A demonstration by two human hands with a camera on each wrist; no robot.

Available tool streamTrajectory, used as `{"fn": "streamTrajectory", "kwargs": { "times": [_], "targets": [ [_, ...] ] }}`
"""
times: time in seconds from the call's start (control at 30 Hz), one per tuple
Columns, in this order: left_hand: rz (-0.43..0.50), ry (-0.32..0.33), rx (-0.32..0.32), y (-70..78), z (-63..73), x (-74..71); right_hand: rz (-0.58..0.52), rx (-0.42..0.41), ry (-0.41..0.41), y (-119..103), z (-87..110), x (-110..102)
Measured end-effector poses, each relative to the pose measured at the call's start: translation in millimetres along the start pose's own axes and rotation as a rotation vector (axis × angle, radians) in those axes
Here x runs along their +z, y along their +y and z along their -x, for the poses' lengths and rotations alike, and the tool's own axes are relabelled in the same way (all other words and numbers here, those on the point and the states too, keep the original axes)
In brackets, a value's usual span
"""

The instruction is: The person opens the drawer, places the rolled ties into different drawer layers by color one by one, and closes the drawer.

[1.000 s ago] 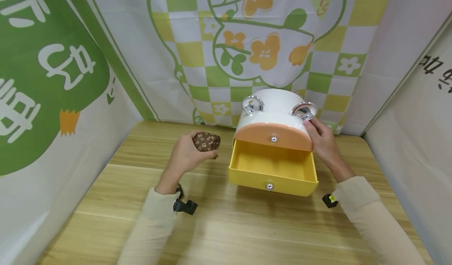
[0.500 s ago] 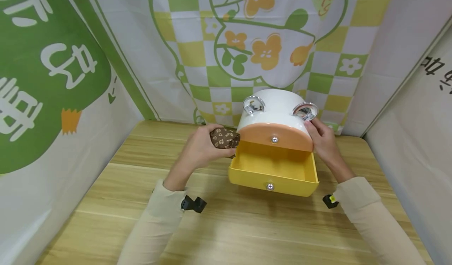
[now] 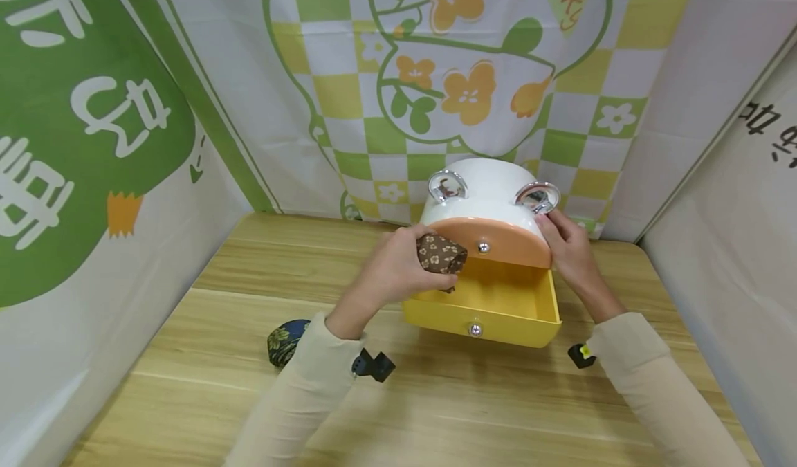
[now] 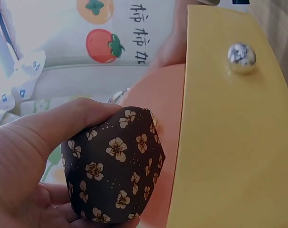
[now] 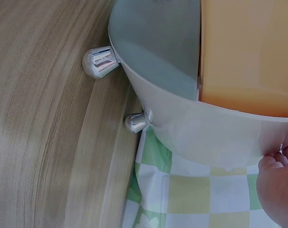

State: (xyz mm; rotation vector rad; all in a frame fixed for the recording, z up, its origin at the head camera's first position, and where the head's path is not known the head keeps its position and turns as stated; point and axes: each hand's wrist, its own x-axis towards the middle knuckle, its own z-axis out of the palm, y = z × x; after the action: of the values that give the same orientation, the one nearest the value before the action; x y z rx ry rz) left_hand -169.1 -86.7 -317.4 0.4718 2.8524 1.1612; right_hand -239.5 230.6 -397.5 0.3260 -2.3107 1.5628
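Observation:
In the head view my left hand [image 3: 395,266] grips a brown floral cloth roll [image 3: 441,254] by its left side. The roll is over the left part of an open yellow drawer [image 3: 513,328] and in front of the orange drawer front [image 3: 510,242]. Close up in the left wrist view, thumb and fingers hold the cloth roll [image 4: 115,161] with the yellow drawer beside it. My right hand [image 3: 569,249] holds the right side of the white frog-shaped drawer box [image 3: 492,183]; its curled fingertips touch the wall in the right wrist view.
A dark blue cloth roll [image 3: 283,342] with a gold leaf pattern lies on the wooden table [image 3: 473,411], partly behind my left sleeve. Two chrome rings [image 3: 447,187] stand on top of the box. A printed curtain [image 3: 349,100] hangs close behind it.
My left hand has carried the brown cloth roll rightward, from beside the drawer box to over the drawer. The blue roll has come into view behind the sleeve. My right hand stays put.

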Motion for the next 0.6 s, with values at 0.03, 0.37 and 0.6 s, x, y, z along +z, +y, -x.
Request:
{"fn": "streamTrajectory", "kwargs": {
  "times": [0.03,0.37,0.6],
  "targets": [
    [-0.007,-0.003,0.002,1.7,-0.2,2.6,-0.003,-0.001,0.000,0,-0.1,0],
    [-0.068,-0.039,0.030,6.2,-5.8,29.0,0.015,0.009,-0.011,-2,-0.1,0],
    [-0.082,-0.039,0.028,6.2,-10.6,41.8,0.002,0.011,-0.014,-2,0.4,0]
  ]
}}
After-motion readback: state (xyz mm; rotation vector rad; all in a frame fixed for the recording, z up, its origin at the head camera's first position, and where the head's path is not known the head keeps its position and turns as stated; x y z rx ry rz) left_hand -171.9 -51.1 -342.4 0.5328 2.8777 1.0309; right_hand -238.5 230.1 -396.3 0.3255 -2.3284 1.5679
